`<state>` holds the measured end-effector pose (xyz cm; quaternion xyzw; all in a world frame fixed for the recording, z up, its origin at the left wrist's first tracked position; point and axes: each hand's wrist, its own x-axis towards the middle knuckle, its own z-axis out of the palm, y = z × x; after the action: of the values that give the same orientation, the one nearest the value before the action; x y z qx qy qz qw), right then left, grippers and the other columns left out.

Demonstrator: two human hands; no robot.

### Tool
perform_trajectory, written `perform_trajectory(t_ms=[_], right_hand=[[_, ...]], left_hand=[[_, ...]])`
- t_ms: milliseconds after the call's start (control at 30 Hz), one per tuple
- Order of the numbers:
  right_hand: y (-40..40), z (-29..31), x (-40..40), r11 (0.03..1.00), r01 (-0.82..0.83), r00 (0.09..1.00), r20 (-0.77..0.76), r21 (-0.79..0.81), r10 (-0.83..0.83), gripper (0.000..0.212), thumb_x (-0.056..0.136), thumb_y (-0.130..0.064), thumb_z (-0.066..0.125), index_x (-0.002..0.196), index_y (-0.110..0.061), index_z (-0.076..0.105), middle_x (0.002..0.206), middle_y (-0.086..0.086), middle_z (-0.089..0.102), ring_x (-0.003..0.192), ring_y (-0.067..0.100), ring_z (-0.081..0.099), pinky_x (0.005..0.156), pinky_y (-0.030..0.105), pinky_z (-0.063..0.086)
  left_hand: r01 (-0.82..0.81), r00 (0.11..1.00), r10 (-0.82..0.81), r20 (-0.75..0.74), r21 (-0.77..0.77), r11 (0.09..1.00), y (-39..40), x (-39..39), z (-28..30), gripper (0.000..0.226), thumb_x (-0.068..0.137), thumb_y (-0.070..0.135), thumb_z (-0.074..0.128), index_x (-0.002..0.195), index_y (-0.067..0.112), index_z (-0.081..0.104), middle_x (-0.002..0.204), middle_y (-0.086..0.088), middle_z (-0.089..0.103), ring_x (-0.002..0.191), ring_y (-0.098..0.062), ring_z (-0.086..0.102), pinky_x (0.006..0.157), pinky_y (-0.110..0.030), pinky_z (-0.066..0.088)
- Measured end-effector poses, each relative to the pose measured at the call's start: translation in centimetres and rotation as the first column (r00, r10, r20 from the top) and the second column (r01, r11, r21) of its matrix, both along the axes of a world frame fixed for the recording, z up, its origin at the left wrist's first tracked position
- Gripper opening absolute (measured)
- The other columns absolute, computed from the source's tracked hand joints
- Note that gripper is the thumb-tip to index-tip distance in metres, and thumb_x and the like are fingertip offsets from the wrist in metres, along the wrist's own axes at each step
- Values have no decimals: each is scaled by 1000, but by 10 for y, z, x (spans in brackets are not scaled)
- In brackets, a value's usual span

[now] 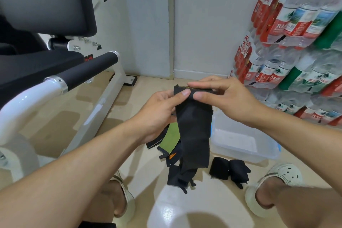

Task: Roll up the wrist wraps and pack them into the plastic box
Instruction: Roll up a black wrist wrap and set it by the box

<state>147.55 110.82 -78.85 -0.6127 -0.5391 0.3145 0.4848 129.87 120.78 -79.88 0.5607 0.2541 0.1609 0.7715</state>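
- Wrist wraps are the subject: one long black wrap point(192, 127) hangs unrolled between my two hands, above the pale floor point(129, 102).
- Far left, I see a black padded gym bench point(46, 2) on a white frame, with a black foam roller bar point(88, 70) pointing toward the centre.
- My left hand point(159, 113) pinches the wrap's top edge with its thumb on the front, and also holds other strips bunched beneath it, one green point(171, 139).
- My right hand point(220, 94) pinches the same top edge from the other side, thumb and forefinger curled over it.
- Below the hanging wrap, more loose black strips point(180, 176) lie in a heap on the floor.
- Just right of that heap, two rolled black wraps point(229, 171) lie touching side by side on the floor, beside the plastic box point(240, 152), outside it.
- The clear box sits open on the floor under my right forearm.
- Far right, shrink-wrapped packs of bottled water point(296, 42) are stacked against the wall.
- At the bottom, my feet wear pale sandals point(285, 174).
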Motion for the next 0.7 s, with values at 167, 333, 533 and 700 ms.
perform_trajectory(t_ms=[167, 333, 533, 700], right_hand=[[-3, 2, 7, 992, -54, 988, -152, -114, 37, 65, 68, -29, 83, 130, -30, 67, 114, -5, 77, 111, 11, 72, 97, 31, 57], [-5, 5, 4, 996, 16, 994, -105, -91, -26, 63, 61, -18, 89, 121, -25, 72, 105, -3, 80, 101, 12, 75, 85, 28, 61], [-5, 7, -7, 992, 121, 992, -44, 20, -120, 39, 72, -6, 89, 100, -31, 77, 93, -11, 80, 91, 5, 76, 82, 19, 58], [-3, 4, -9, 977, 177, 981, 55, 115, -184, 33, 73, -10, 90, 97, -31, 80, 90, -8, 79, 87, 6, 75, 81, 20, 56]], left_hand=[[-46, 997, 47, 68, -19, 999, 0, 1, -2, 30, 100, 12, 59, 128, 2, 63, 115, -15, 75, 99, -22, 74, 75, -27, 58], [-72, 996, 71, 46, 26, 997, -1, 4, -6, 28, 101, 13, 59, 125, 2, 64, 114, -16, 75, 100, -27, 73, 80, -32, 59], [-64, 997, 62, 49, 33, 997, -4, 7, -6, 29, 102, 15, 56, 128, 5, 65, 118, -17, 73, 109, -30, 71, 92, -38, 58], [1, 1000, -2, 26, 16, 1000, -9, 4, 4, 38, 96, 34, 60, 127, 13, 67, 116, -9, 75, 107, -21, 72, 91, -33, 56]])
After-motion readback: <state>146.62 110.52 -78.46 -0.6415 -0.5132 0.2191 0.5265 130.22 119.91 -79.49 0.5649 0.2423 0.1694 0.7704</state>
